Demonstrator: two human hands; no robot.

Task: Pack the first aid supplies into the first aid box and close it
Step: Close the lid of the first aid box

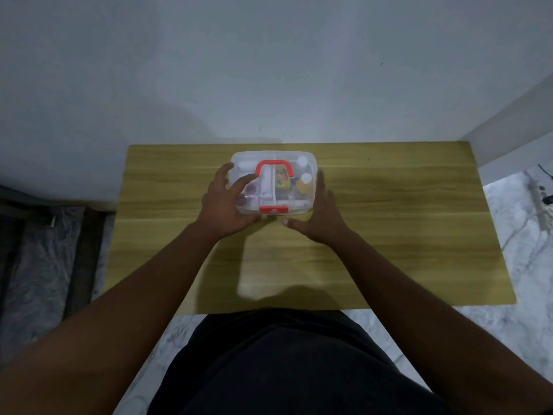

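Observation:
A clear plastic first aid box (302, 202) stands at the back middle of the wooden table (389, 235), its lid down, with a red handle (274, 166) on top and a red latch (273, 209) at the front. Small bottles, a yellow packet and white items show through the lid. My left hand (227, 202) lies over the box's left side, fingers spread on the lid and thumb at the front edge. My right hand (321, 218) rests flat against the box's right side, fingers apart, thumb by the front corner.
The table stands against a white wall (269, 70). Marble floor shows to the right, where a power strip with cables (541, 202) lies. A dark covered surface (39, 265) sits left of the table.

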